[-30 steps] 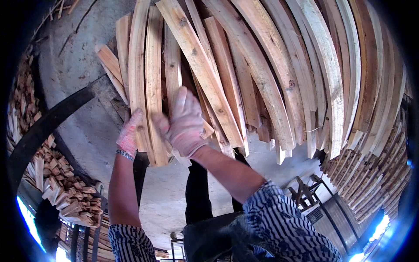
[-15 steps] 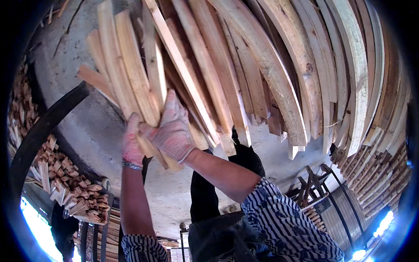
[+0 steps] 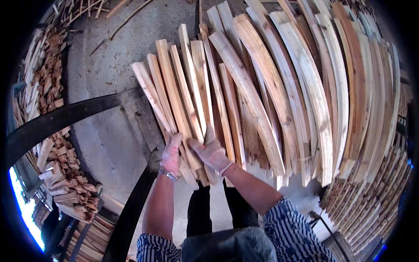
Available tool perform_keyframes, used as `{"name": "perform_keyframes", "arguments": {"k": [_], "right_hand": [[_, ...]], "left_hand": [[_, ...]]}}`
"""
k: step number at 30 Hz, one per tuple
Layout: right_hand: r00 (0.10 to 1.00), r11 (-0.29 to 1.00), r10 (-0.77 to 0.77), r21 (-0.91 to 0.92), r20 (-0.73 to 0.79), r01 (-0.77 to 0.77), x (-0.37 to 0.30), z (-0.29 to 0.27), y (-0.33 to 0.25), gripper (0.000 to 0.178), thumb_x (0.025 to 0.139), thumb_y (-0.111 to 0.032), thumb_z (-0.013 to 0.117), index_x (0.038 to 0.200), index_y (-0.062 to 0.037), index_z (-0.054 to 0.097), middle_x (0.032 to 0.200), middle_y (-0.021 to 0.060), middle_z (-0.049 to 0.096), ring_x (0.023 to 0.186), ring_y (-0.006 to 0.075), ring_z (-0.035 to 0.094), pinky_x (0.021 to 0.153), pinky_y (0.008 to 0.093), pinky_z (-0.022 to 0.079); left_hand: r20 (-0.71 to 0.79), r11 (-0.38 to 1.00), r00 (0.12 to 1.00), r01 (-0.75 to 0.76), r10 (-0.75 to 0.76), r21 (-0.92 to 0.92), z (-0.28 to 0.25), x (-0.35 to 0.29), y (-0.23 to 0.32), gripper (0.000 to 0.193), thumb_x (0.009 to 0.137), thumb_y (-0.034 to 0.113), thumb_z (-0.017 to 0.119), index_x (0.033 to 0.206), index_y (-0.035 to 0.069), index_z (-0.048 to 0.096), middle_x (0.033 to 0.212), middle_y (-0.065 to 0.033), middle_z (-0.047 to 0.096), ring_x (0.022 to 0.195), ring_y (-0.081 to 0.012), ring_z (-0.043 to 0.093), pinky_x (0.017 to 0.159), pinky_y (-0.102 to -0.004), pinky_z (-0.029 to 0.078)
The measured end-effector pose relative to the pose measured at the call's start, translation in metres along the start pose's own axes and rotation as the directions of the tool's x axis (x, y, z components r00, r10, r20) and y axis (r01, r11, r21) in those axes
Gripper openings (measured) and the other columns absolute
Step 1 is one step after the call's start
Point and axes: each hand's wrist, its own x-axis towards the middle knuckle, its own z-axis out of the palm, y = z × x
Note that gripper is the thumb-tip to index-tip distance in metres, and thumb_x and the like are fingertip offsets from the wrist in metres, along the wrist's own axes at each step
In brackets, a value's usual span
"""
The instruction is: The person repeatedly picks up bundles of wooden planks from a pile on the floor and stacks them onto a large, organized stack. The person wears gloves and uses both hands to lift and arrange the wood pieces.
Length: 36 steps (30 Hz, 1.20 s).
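Note:
My left hand [image 3: 171, 153], in a pale pink-stained work glove, closes on the near part of a pale wooden strip [image 3: 150, 94] at the left end of a row. Close to its right, my right hand [image 3: 211, 153], gloved alike, grips neighbouring wooden strips [image 3: 176, 89], its thumb toward my left hand. Their near ends stick out below my hands. Palms and some fingertips are hidden, so how many strips each hand holds cannot be told. More long strips [image 3: 266, 81] lie side by side to the right, their ends uneven.
Dark metal bars [image 3: 65, 111] curve past on the left, with another bar [image 3: 131, 214] beside my left forearm. Stacked short wood pieces [image 3: 65, 161] line the left side. A large wood stack [image 3: 366, 205] stands at the lower right. Grey concrete floor [image 3: 104, 65] lies beyond.
The view has shifted, showing more of the strips' far ends. My hands have drawn apart a little, both still on strips. The strips at the left now lie closer to the rest of the row.

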Motion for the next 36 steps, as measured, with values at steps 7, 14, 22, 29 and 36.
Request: {"name": "perform_keyframes", "arguments": {"k": [7, 14, 22, 29, 36], "right_hand": [[0.976, 0.884, 0.042, 0.447, 0.215, -0.137, 0.005, -0.009, 0.001, 0.091, 0.087, -0.025, 0.074, 0.154, -0.0018, 0.018, 0.120, 0.0170, 0.063, 0.105, 0.0196, 0.063, 0.090, 0.0312, 0.054], [0.931, 0.964, 0.111, 0.189, 0.348, -0.186, -0.078, -0.024, 0.008, 0.090, 0.092, -0.035, 0.066, 0.158, -0.0096, 0.011, 0.133, 0.0288, 0.055, 0.111, 0.0319, 0.065, 0.095, 0.0391, 0.053], [0.827, 0.690, -0.083, 0.631, 0.557, -0.356, -0.094, -0.045, 0.078, 0.088, 0.092, -0.033, 0.072, 0.152, 0.0038, 0.019, 0.135, 0.0167, 0.057, 0.123, 0.0223, 0.056, 0.106, 0.0328, 0.045], [0.829, 0.685, 0.145, 0.549, 0.541, -0.478, -0.191, -0.095, -0.018, 0.053, 0.092, -0.025, 0.070, 0.135, 0.0007, 0.051, 0.115, 0.0080, 0.067, 0.107, 0.0192, 0.064, 0.097, 0.0316, 0.051], [0.668, 0.716, 0.223, 0.345, 0.710, -0.606, -0.288, -0.166, -0.065, 0.049, 0.094, -0.035, 0.065, 0.128, -0.0003, 0.058, 0.119, 0.0121, 0.067, 0.100, 0.0224, 0.068, 0.089, 0.0382, 0.057]], "left_hand": [[-0.042, 0.975, 0.976, -0.218, 0.216, -0.045, 0.014, 0.000, -0.033, 0.084, 0.091, 0.039, 0.071, 0.154, 0.006, 0.028, 0.138, -0.0107, 0.050, 0.121, -0.0207, 0.053, 0.101, -0.0349, 0.046], [-0.019, 0.992, 0.997, 0.071, -0.073, -0.109, 0.001, -0.098, -0.025, 0.084, 0.091, 0.014, 0.071, 0.157, 0.017, 0.019, 0.130, -0.0081, 0.056, 0.113, -0.0211, 0.060, 0.095, -0.0378, 0.054], [0.055, 0.928, 0.978, 0.211, -0.204, -0.307, -0.015, -0.158, -0.127, 0.060, 0.088, 0.018, 0.073, 0.140, 0.009, 0.043, 0.120, -0.0116, 0.061, 0.108, -0.0229, 0.063, 0.084, -0.0375, 0.058], [0.096, 0.972, 0.980, 0.185, -0.173, -0.142, 0.029, -0.277, -0.079, 0.058, 0.091, 0.033, 0.069, 0.138, 0.007, 0.046, 0.116, -0.0093, 0.062, 0.099, -0.0225, 0.066, 0.081, -0.0377, 0.059], [0.398, 0.712, 0.806, 0.581, -0.438, -0.394, 0.077, -0.430, 0.016, 0.059, 0.093, 0.041, 0.068, 0.138, 0.008, 0.049, 0.123, -0.0122, 0.063, 0.106, -0.0280, 0.066, 0.090, -0.0438, 0.057]]}}
